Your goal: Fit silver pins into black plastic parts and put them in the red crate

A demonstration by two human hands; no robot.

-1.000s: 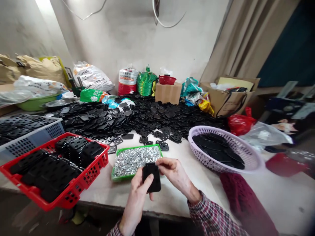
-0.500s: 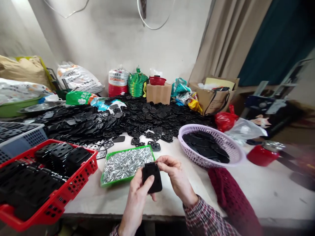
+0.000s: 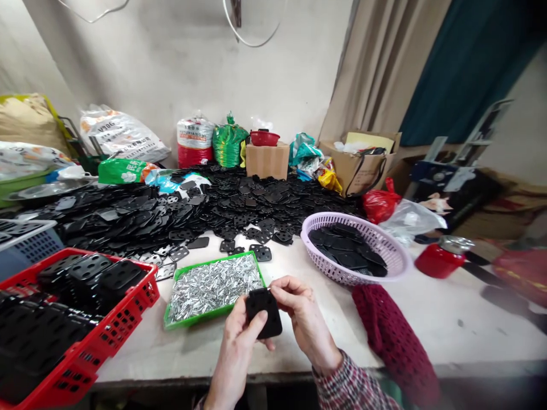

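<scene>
Your left hand [image 3: 235,347] grips a rounded-corner black plate [image 3: 262,313] from below while your right hand [image 3: 301,322] pinches its top edge, near the pale counter's [image 3: 448,324] front edge, just beside a shallow green tray of silver metal pins [image 3: 192,315].

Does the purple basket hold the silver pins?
No, the purple basket holds black plates, while the silver pins lie in the green tray.

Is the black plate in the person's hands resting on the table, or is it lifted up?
Lifted: the black plate is gripped between the left hand and the right hand, above the white table top.
</scene>
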